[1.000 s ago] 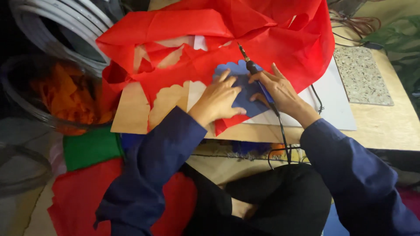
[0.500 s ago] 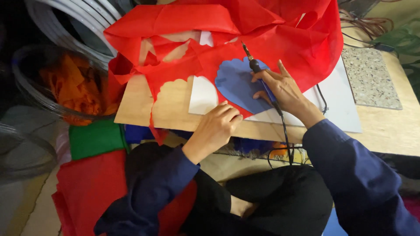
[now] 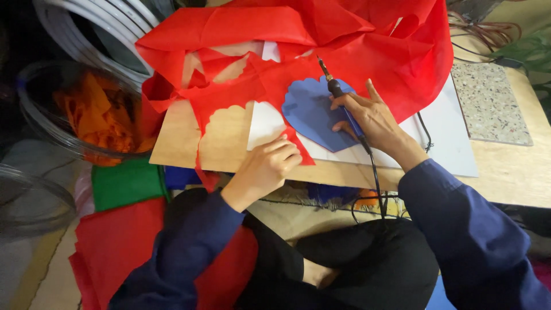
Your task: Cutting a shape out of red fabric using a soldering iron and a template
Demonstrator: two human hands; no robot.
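Right now the blue scalloped cutout [image 3: 313,112] lies on a white sheet [image 3: 447,138] near the tabletop's [image 3: 516,172] front edge. On it rests the right hand [image 3: 373,117], its grip pinching a corded hot-tip tool [image 3: 336,89]. Beside it, the left hand [image 3: 267,166] curls, fingers pressed together on red fabric [image 3: 275,86].

Green cloth [image 3: 126,182], orange scraps in clear tub [image 3: 103,117], speckled stone slab [image 3: 489,103].
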